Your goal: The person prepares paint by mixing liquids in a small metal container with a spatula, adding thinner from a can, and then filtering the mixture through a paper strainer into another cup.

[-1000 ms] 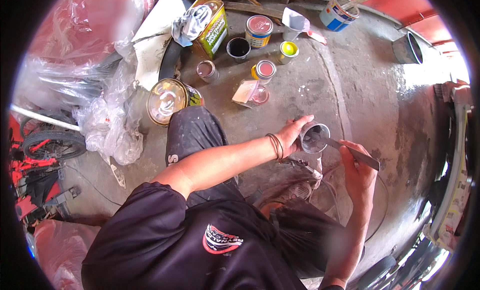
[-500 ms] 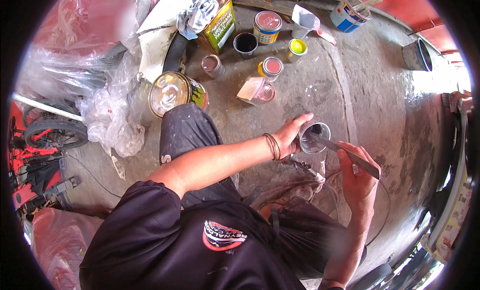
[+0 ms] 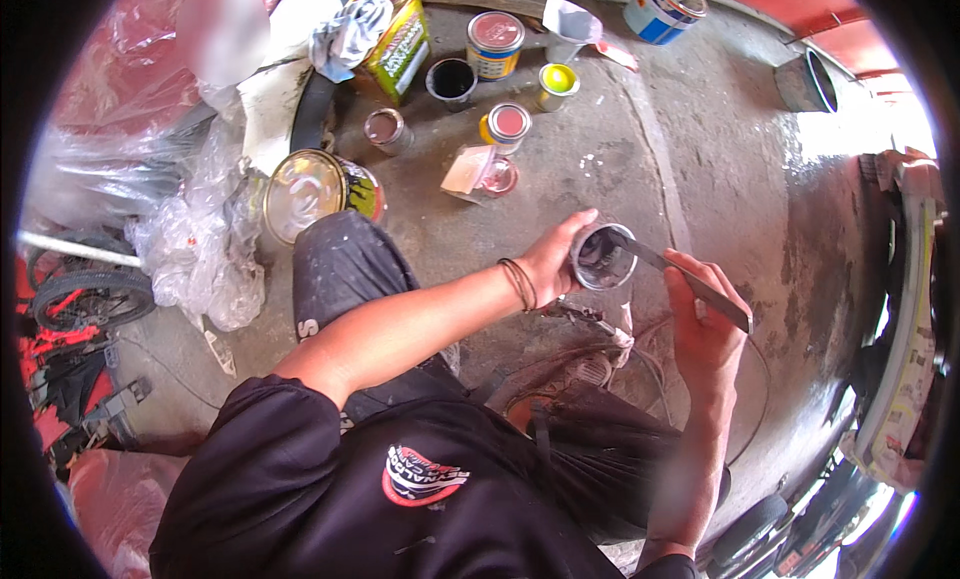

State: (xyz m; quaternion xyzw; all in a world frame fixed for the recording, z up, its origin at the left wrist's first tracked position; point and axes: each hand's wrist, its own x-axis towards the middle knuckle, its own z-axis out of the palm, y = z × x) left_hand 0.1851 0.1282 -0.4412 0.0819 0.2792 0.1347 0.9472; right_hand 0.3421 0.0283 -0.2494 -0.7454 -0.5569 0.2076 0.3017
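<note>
Wrapped around a clear plastic cup (image 3: 604, 271), my left hand (image 3: 553, 264) holds it tilted, its mouth facing me. Dark greyish residue coats the inside of the cup. My right hand (image 3: 706, 324) grips a flat, dark stirring stick (image 3: 652, 258); its far end reaches into the cup at the rim, while the near end sticks out past my fingers. On the floor beyond are a small can with a pink top (image 3: 509, 121), a pink-stained clear cup (image 3: 500, 176) with a pale card piece (image 3: 467, 170) beside it, and a cup of yellow paint (image 3: 558, 80).
A large round tin (image 3: 306, 196) stands by my left knee. Farther off are a rectangular green tin (image 3: 394, 55) with a rag (image 3: 350, 35), a black-filled cup (image 3: 452, 81) and a blue-white pail (image 3: 664, 12). Plastic sheeting (image 3: 196, 249) lies left; a hose (image 3: 758, 399) curves right.
The stick's end has moved from the middle of the cup up to its rim. Floor items appear shifted left and slightly up as the view turned right.
</note>
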